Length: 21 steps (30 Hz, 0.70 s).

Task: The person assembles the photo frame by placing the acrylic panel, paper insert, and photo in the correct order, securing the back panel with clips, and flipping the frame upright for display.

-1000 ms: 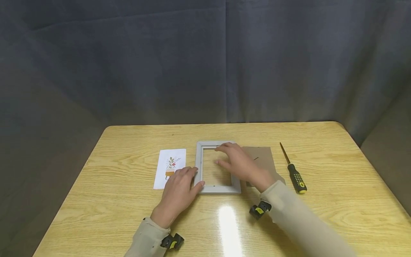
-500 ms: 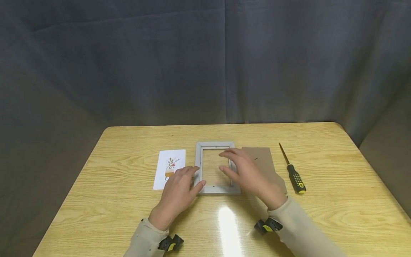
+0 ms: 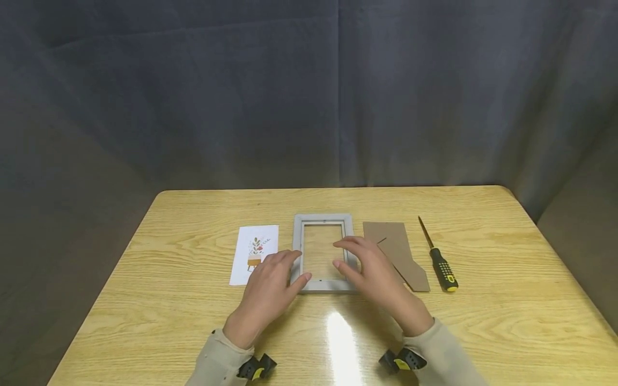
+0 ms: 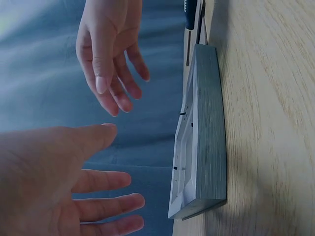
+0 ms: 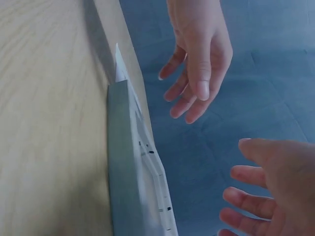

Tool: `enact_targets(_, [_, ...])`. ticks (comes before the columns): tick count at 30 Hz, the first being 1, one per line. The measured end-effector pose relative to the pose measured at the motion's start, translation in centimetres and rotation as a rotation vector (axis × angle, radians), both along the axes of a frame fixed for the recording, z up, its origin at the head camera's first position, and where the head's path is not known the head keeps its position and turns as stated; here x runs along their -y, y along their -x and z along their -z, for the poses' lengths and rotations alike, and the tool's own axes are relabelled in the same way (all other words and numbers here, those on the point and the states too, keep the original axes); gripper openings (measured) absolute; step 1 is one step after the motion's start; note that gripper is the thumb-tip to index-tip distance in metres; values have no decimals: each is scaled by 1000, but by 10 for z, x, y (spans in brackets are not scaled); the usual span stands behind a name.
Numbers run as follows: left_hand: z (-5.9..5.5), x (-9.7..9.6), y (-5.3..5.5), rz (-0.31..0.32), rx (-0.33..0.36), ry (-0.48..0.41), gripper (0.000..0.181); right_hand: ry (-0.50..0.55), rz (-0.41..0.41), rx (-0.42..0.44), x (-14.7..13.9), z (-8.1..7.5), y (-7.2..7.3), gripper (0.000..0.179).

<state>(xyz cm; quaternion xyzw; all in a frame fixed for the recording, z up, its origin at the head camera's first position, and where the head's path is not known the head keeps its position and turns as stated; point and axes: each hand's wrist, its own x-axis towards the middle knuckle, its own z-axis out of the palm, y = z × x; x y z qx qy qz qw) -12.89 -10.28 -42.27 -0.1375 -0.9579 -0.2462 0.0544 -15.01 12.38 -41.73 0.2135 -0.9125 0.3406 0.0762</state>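
Observation:
A light grey picture frame (image 3: 323, 217) lies flat on the table, its opening showing bare wood grain. Over its left side hovers my left hand (image 3: 270, 287), fingers relaxed and thumb apart. My right hand (image 3: 374, 273) is held over the right side, fingers loosely bent, with nothing between them. Both wrist views put the left hand (image 4: 59, 182) and right hand (image 5: 275, 191) raised off the frame, palms facing each other. In the left wrist view, small dark tabs show along the inner edge of the frame (image 4: 211, 123).
Left of the frame lies a white card (image 3: 243, 252) with a potted plant picture. On the right are a brown backing board (image 3: 398, 241), partly hidden by my right hand, and a black and yellow screwdriver (image 3: 441, 268). A dark curtain (image 3: 270, 107) hangs behind the table (image 3: 502, 236).
My right hand has drawn back from the frame's upper part toward its lower right, uncovering more of the frame and backing board. The left hand has barely moved.

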Motion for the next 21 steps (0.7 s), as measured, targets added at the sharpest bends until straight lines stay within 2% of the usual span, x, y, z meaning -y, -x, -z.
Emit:
enact_targets(8, [0, 0, -2, -5, -4, 0, 53, 40, 26, -38, -1, 9, -3, 34])
enact_targets(21, [0, 2, -2, -3, -42, 10, 51, 59, 29, -38, -4, 14, -4, 31])
